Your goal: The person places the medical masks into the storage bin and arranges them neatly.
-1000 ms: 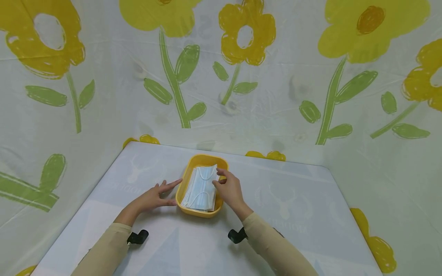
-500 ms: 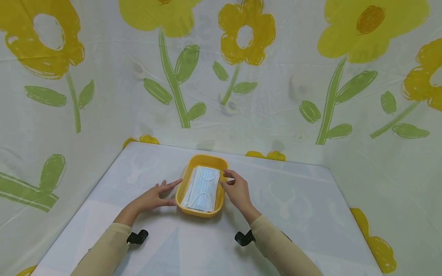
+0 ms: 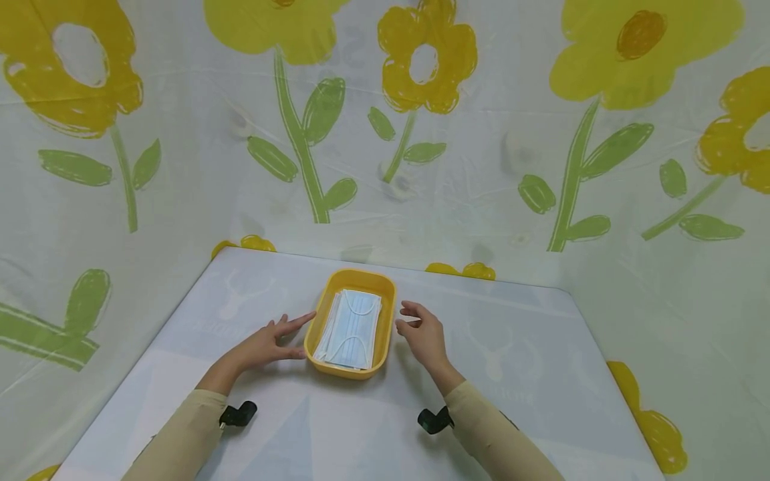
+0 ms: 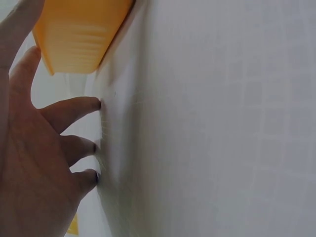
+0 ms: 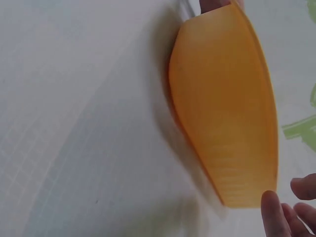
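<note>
A yellow plastic basket stands on the table and holds a stack of light blue face masks with white ear loops. At its left side is my left hand, thumb and index finger spread out to the rim. In the left wrist view, the other fingers of that hand reach down to the tabletop. My right hand hovers just right of the basket, fingers loosely bent, with nothing in it. The right wrist view has its fingertips beside the basket wall.
The pale table has faint printed patterns and extends around the basket. A white curtain with large yellow flowers hangs behind the table and along both sides. A small black device sits at each wrist.
My right hand has let go of the top mask's edge and drawn back to the right, out of the basket. The masks now lie flat. My left hand stays in place.
</note>
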Demonstrator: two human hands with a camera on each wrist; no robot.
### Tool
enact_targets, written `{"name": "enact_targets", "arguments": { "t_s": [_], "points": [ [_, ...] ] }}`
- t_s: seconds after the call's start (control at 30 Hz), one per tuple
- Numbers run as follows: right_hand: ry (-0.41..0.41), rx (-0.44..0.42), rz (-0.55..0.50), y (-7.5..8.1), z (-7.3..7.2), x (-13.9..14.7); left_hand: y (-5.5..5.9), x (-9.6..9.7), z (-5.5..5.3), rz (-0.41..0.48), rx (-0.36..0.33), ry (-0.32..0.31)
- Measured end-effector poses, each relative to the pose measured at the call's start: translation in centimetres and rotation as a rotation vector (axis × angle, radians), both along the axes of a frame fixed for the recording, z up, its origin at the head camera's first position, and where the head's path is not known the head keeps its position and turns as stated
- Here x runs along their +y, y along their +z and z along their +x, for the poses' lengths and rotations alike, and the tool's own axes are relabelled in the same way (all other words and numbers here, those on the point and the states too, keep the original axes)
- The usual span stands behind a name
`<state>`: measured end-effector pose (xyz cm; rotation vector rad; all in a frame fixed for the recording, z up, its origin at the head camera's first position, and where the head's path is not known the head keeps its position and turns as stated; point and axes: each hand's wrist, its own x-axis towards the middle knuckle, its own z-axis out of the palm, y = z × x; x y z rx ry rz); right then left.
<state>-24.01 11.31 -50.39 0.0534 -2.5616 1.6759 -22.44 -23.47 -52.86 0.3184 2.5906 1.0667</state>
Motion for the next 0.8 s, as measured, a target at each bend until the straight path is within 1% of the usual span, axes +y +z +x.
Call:
{"name": "enact_targets", "arguments": {
  "t_s": [0.23, 0.3, 0.43, 0.5, 0.6, 0.7, 0.8],
  "points": [
    [-0.004, -0.01, 0.014, -1.2, -0.2, 1.0, 0.0, 0.2, 0.1, 0.002, -0.004, 0.006],
    [-0.008, -0.019, 0.033, -1.5, -0.3, 1.3, 0.1, 0.3, 0.2, -0.003, -0.006, 0.007],
    [-0.006, -0.044, 0.071, -1.6, -0.2, 1.8, 0.3, 0.2, 0.3, -0.033, -0.002, 0.013],
    [-0.002, -0.062, 0.102, -1.7, -0.2, 2.1, 0.2, 0.1, 0.3, -0.051, 0.011, 0.017],
    [0.011, -0.076, 0.149, -1.9, -0.1, 2.8, 0.0, -0.3, 0.3, -0.074, 0.065, 0.023],
    [0.01, -0.09, 0.182, -2.0, 0.1, 3.7, -0.1, -0.8, 0.2, -0.106, 0.162, 0.022],
    [0.003, -0.111, 0.228, -2.0, 0.1, 4.7, -0.1, -1.2, 0.0, -0.136, 0.245, 0.042]
  ]
}}
